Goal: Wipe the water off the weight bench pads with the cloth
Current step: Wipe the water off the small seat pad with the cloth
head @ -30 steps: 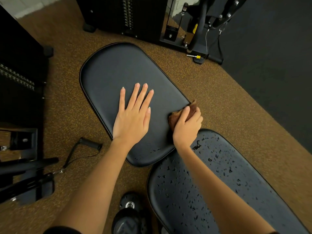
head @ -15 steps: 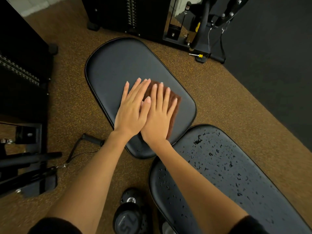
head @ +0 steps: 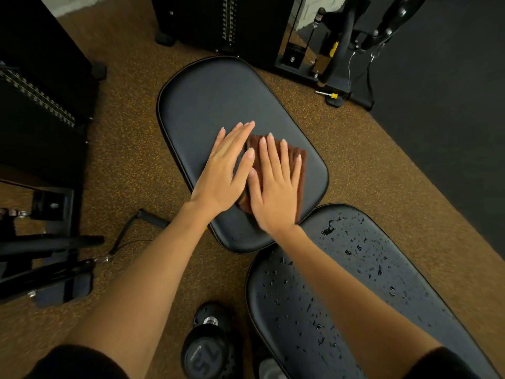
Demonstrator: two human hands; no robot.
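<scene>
Both of my hands lie flat with straight fingers on the upper pad. My right hand (head: 276,181) is spread wide open, palm down, pressing the brown cloth (head: 296,165) against the pad; nothing is curled around the cloth, it is only held under the flat palm and fingers. My left hand (head: 221,170) is open too, fingers together and pointing up and to the right, its thumb side just beside my right hand's thumb; I cannot tell whether its fingertips touch the cloth's edge or only the pad.

I see the cloth peeking out past my right fingertips and along the hand's right side, with a small corner showing below, between the two hands. It sits on the lower right part of the upper pad (head: 218,97), close to that pad's right edge. This pad looks dry and matte where I can see it.

Just below and to the right, nearly touching the upper pad's lower edge, the lower pad (head: 355,269) is speckled with water droplets (head: 328,231) across its surface; my right forearm crosses over it.

On the brown floor (head: 131,160) I see a dumbbell (head: 207,351) beneath my arms, a cable handle (head: 153,217) to the left, and black gym machines (head: 240,23) at the top.
</scene>
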